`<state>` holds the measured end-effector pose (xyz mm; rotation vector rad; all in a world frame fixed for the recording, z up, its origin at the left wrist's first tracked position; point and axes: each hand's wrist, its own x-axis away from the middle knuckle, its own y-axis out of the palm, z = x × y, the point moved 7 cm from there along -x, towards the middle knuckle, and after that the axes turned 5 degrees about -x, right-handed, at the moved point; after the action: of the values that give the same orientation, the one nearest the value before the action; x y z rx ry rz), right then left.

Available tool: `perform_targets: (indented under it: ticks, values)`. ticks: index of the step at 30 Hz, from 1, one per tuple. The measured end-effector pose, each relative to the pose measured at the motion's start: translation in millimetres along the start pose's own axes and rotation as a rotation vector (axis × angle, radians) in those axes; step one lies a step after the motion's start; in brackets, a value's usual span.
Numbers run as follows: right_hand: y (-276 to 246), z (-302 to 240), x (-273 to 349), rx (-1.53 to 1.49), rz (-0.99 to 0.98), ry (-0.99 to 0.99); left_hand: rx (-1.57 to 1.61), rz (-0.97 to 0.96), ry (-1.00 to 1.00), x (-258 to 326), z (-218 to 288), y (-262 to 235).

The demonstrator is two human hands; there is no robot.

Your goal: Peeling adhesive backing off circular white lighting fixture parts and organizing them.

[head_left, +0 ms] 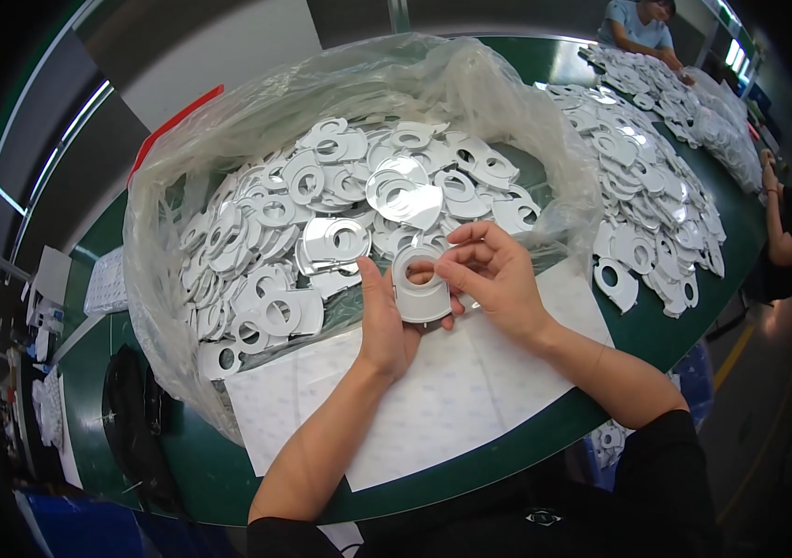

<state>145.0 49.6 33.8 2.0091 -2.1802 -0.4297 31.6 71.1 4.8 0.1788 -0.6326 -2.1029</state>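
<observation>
A white plastic part [422, 304] with a round ring and a wider, curved lower end is held up over the white paper. My left hand [384, 321] is closed around its left side and underside, with the thumb along the edge and fingertips showing through the hole and past the right side. At the ring's right edge, the thumb and forefinger of my right hand [500, 284] are pinched together; whether they also hold something small is hidden. Just beyond my hands, a heap of similar white parts [308, 181] fills a clear plastic bag [159, 251].
White paper sheets [470, 391] lie before me on the green table [508, 437]. More white parts [642, 177] are heaped at right. A co-worker [640, 33] handles parts at the far right; another person [791, 219] is at the right edge. A black bag [131, 418] lies at left.
</observation>
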Motion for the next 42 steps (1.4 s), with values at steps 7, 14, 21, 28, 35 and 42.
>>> perform_targets:
  ticks: [7, 14, 21, 28, 35, 42]
  values:
    - [-0.9, 0.7, 0.2, 0.008, 0.001, -0.001, 0.016, -0.013, -0.030, -2.0, -7.4, -2.1]
    - [-0.5, 1.8, 0.2, 0.027, 0.003, -0.018, -0.029, -0.037, 0.018, -2.0, -2.0, -0.2]
    - [4.2, -8.9, 4.7, 0.223, -0.017, -0.163, -0.006, -0.008, -0.011, -0.8, -3.8, -4.1]
    - [11.4, -31.1, 16.9, 0.819, -0.088, -0.575, 0.007, 0.007, 0.014, -0.9, -2.9, -5.0]
    - [11.1, -46.3, 15.6, 0.808, 0.066, -0.620, -0.012, 0.008, 0.018, 1.8, -2.2, -3.8]
    - [-8.5, -6.5, 0.3, 0.234, 0.033, -0.119, -0.113, -0.093, 0.002, 0.5, -4.3, 3.8]
